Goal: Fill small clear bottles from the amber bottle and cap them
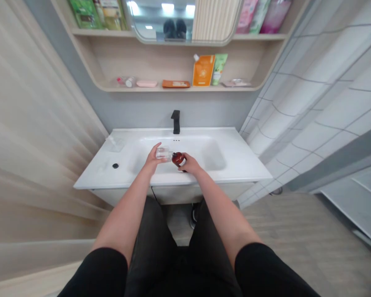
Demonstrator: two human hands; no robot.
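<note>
1. Front edge: the glossy white rectangular countertop point(250, 168) ends just ahead of the person's dark trousers point(148, 243); both forearms cross this edge.
2. Right hand point(190, 163): closed around a dark-brown rounded bottle point(178, 158), which is tilted, its neck toward the left.
3. Left hand point(152, 156): closed around a clear transparent container point(162, 153), lying sideways. Its right end adjoins the brown bottle's neck; contact cannot be told.
4. Position: both items are above the front-middle part of the white recessed basin point(214, 153). Lateral room extends rightward to the basin's right wall.
5. Left deck: a small black round piece point(115, 166) lies near the basin's left rim; a clear, box-like holder point(116, 144) stands near the rear-left corner.
6. Rear limit: a black angular faucet point(176, 121) rises behind the basin, below the pale beige shelf unit point(117, 57).
</note>
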